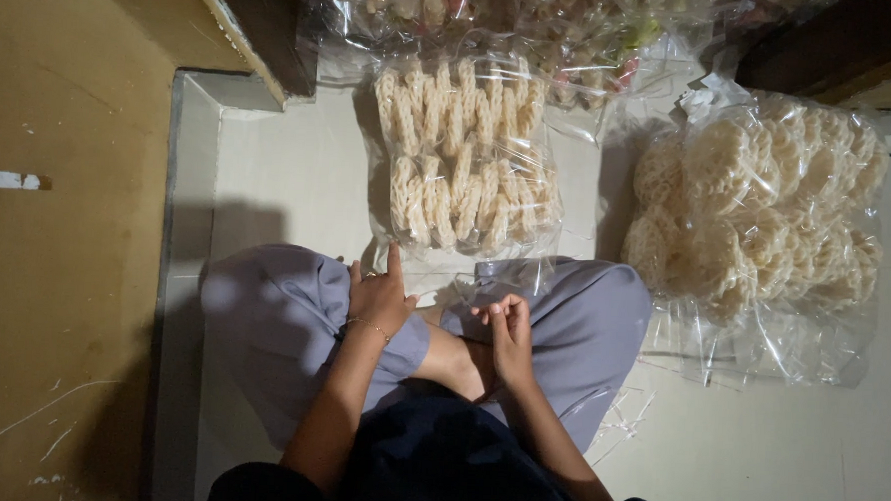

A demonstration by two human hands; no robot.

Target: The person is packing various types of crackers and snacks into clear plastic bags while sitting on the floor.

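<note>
Sitting cross-legged on a pale tiled floor (757, 465), a person in grey trousers (272, 313) and a dark top (436, 461) occupies the near edge of the floor. Left hand (378, 296): rests on the left knee, index finger stretched forward toward the packet ahead, other fingers loosely curled, holding nothing that shows; a thin bracelet (370, 325) circles the wrist. Right hand (507, 328): lies over the crossed ankles, fingers curled inward and tips drawn together; whether they pinch anything is too small to tell. Thin clear plastic strips (624, 409): scattered on the floor just beside the right knee. Clear plastic packet of ridged oblong crackers (465, 156): flat on the floor directly ahead of the knees, crackers in two rows, its near edge just beyond the left index finger and touching the trousers. Clear bag of round lattice crackers (758, 209): toward the right edge of the floor, near the first packet but apart from it, loose film spread around it. Further cracker bags (496, 12): piled along the far edge, contents partly blurred. Brown wall surface (54, 263): bounds the floor's left edge.
</note>
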